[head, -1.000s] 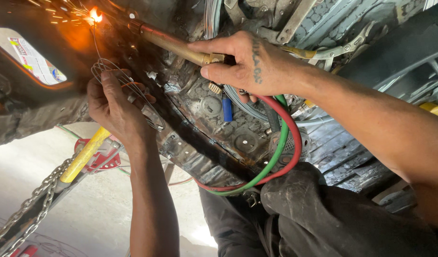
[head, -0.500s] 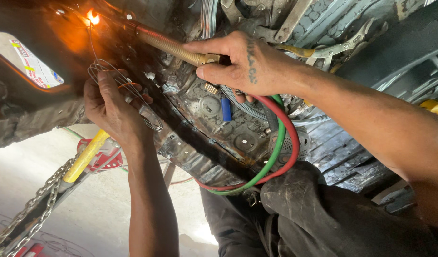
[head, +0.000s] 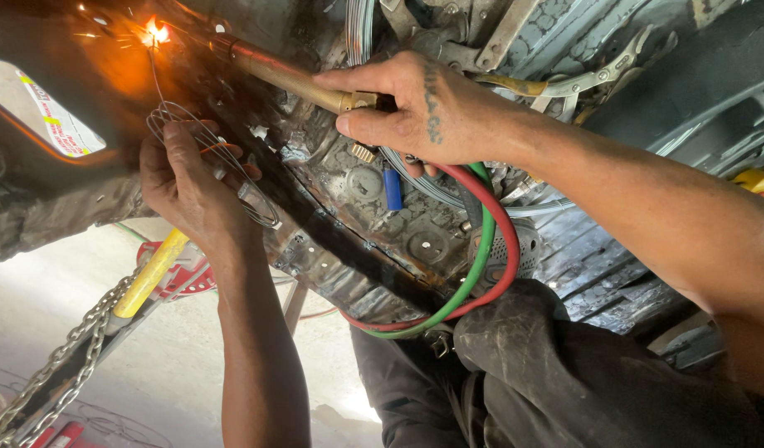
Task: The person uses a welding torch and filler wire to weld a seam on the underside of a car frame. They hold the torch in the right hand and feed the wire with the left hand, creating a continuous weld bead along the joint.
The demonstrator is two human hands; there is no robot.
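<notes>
My right hand (head: 423, 108) grips the brass handle of a gas torch (head: 286, 75) whose tip points up left at a bright orange flame with sparks (head: 155, 33) on dark, burnt sheet metal (head: 332, 241). A red hose (head: 502, 249) and a green hose (head: 473, 278) loop down from under that hand. My left hand (head: 191, 187) holds a coil of thin filler wire (head: 224, 166), with one straight end rising into the flame.
A steel chain (head: 58, 365) and a yellow-handled tool (head: 153, 274) hang at lower left over a pale floor. Locking pliers (head: 581, 79) lie at upper right. My dark trouser knee (head: 548, 365) fills the lower right. A blue connector (head: 392, 189) sits on the metal.
The view has shifted slightly. Both hands stay in place, and the flame with its sparks keeps burning at the same spot on the metal.
</notes>
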